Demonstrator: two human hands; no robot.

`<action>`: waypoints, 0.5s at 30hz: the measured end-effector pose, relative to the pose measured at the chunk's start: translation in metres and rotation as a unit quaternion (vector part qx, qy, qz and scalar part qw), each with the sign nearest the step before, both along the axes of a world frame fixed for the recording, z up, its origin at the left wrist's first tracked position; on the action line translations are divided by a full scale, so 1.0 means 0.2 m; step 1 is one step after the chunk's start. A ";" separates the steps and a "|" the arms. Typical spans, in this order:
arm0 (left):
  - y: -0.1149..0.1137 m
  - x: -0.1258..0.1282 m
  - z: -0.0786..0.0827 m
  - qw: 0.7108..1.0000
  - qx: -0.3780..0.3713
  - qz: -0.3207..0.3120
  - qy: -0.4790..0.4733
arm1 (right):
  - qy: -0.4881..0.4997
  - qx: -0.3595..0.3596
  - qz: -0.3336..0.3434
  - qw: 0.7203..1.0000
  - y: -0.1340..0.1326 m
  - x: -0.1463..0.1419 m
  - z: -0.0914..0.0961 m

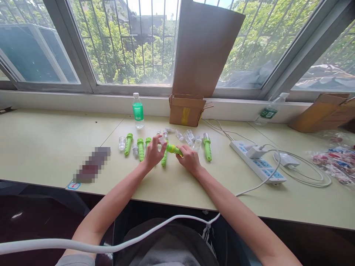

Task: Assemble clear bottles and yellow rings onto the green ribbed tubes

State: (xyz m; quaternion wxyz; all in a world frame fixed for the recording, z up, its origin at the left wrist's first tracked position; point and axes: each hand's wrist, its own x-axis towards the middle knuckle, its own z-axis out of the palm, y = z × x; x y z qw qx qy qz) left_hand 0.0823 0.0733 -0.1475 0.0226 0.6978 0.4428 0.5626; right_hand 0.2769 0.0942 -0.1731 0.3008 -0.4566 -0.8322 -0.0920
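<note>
My right hand [189, 159] is closed round a green plastic tube [173, 149], which it holds level just above the pale table [55, 147]. My left hand [153, 152] pinches a small clear cap [161, 140] at the tube's left end. More green tubes lie on the table: one at the far left [128, 144], one beside it [141, 149], and another to the right [207, 147]. Several clear caps [190, 136] are scattered behind my hands.
A water bottle [138, 111] with a green label stands at the back, next to a small open cardboard box [185, 109]. A white power strip [257, 162] with a plugged charger and cables lies to the right. Packets [334, 160] sit at far right.
</note>
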 end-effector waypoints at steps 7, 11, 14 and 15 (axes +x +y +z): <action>-0.01 0.01 0.03 0.993 -0.060 -0.055 -0.082 | 0.005 0.004 0.019 1.000 -0.01 -0.01 0.00; -0.02 0.02 0.04 0.985 -0.077 -0.078 -0.133 | 0.007 0.010 0.036 0.999 0.00 0.00 -0.02; -0.01 0.02 0.04 0.978 -0.087 -0.100 -0.159 | 0.011 0.015 0.043 0.999 0.00 0.00 -0.02; -0.01 0.02 0.04 0.977 -0.090 -0.103 -0.164 | 0.013 0.015 0.042 0.999 0.00 0.00 -0.02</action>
